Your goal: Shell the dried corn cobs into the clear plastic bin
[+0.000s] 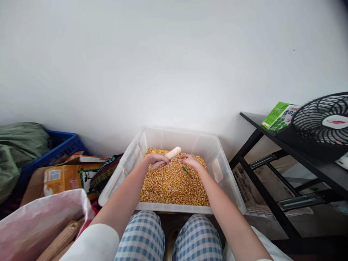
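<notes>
My left hand [157, 159] is closed around a pale, mostly stripped corn cob [173, 152], which points up and to the right. Beneath that hand shows part of a second pale cob [156, 165]. Just right of the held cob's tip is my right hand [189, 160], its fingers loosely bent and slightly apart, with nothing visible in them. Both hands are over loose yellow corn kernels [171, 186] in a translucent plastic bin [176, 207]. On the kernels near my right hand lies a small tool with a green handle [186, 169]. A yellow cob [157, 151] rests toward the back.
At lower left stands an open white sack [51, 210] with corn cobs [61, 241] inside. Behind it are an orange package [61, 177] and a blue crate [65, 145]. On the right, a black table [252, 119] bears a green box [278, 116] and a black fan [323, 119].
</notes>
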`<state>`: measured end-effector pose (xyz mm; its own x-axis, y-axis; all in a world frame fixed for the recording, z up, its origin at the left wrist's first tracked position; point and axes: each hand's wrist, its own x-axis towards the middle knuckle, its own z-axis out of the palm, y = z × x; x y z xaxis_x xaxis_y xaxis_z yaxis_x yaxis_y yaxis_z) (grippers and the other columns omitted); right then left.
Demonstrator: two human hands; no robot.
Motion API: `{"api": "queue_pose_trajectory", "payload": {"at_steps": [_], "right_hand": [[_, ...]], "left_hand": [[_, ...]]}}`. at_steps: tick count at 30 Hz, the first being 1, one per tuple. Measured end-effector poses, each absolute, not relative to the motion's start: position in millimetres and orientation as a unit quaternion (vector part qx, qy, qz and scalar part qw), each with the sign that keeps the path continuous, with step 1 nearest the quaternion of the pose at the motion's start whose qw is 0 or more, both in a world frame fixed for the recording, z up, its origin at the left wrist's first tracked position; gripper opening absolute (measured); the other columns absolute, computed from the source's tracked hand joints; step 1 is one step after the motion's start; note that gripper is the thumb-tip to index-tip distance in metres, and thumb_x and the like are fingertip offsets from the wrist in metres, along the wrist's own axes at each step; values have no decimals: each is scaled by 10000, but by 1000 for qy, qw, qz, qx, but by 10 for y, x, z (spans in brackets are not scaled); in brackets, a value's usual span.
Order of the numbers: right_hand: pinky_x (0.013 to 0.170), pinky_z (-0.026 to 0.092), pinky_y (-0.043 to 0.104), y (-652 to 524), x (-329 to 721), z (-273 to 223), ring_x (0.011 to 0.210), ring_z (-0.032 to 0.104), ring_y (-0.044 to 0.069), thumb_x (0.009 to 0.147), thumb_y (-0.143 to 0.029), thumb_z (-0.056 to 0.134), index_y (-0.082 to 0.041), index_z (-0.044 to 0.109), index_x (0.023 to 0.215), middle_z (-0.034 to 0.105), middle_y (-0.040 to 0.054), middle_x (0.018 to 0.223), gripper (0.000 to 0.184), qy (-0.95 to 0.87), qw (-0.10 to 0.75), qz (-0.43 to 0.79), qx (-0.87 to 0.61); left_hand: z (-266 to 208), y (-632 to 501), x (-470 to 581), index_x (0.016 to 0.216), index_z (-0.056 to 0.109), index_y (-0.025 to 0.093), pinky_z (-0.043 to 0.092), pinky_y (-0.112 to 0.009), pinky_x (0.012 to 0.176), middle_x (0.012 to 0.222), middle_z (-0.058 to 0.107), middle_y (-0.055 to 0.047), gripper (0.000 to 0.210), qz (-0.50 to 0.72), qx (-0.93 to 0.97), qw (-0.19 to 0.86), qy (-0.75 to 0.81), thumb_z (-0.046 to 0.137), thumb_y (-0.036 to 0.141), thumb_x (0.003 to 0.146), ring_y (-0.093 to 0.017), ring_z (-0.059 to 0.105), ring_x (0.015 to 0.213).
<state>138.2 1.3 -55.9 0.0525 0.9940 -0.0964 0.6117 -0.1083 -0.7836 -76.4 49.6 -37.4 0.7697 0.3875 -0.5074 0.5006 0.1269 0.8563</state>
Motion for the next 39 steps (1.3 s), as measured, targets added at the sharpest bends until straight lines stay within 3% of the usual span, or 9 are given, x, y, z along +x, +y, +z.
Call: {"api": "queue_pose_trajectory", "payload": {"at_steps": [6,10,15,19,24,27,30,33,39], "right_hand": [[633,388,268,67,1390,-467,552,541,155,822,-542,300,-163,551,524,552,48,519,543,-590,279,272,-707],[608,374,246,66,1270,-350,568,548,149,836,-587,109,-178,536,572,574,49,577,648,-610,318,221,-691],[645,379,267,32,1192,-282,708,565,189,857,-541,193,-173,540,742,603,82,724,519,-642,336,140,-675],[665,414,281,110,1221,-339,720,571,177,895,-404,175,-167,526,883,596,84,784,424,-599,368,220,-677],[778,427,276,148,1276,-419,892,563,148,824,-295,426,-178,416,1173,546,90,1072,368,-586,369,274,-668],[839,407,302,78,1212,-404,937,557,179,809,-367,453,-128,546,1017,576,125,1028,330,-610,334,324,-641],[670,471,289,-21,1053,-343,692,608,158,851,-523,256,-135,579,850,633,99,793,505,-606,307,476,-559],[556,467,241,-120,887,-277,604,603,134,789,-595,365,-150,553,822,639,71,753,484,-595,291,596,-454],[447,416,198,-225,760,-257,502,560,103,745,-554,492,-154,526,744,613,29,621,401,-605,303,572,-463]], "left_hand": [[-382,534,-768,532,432,155,283,-215,375,421,415,29,270,-4,631,716,298,597,327,660,-78,371,361],[-306,486,-693,526,433,152,287,-216,380,426,409,28,303,-21,600,739,305,578,363,689,-73,361,361],[-193,399,-617,534,446,154,280,-219,376,430,416,23,319,-37,585,744,321,580,392,700,-74,359,361],[-174,368,-590,517,432,158,278,-217,368,408,390,28,337,-22,582,755,301,592,395,697,-69,341,348],[-153,413,-440,688,500,163,323,-198,367,465,443,38,350,216,518,757,334,600,498,673,-69,387,365],[-123,464,-349,686,472,170,358,-199,374,467,453,37,448,337,422,746,390,565,607,642,-71,415,364],[-98,479,-316,648,457,165,367,-204,374,453,459,28,479,407,377,722,414,575,628,615,-75,430,354],[-85,447,-315,646,459,162,365,-204,375,449,460,28,476,462,357,696,419,582,621,613,-72,427,351],[-78,352,-303,612,453,163,331,-204,352,433,446,27,445,465,363,680,436,580,589,637,-70,405,338]]}}
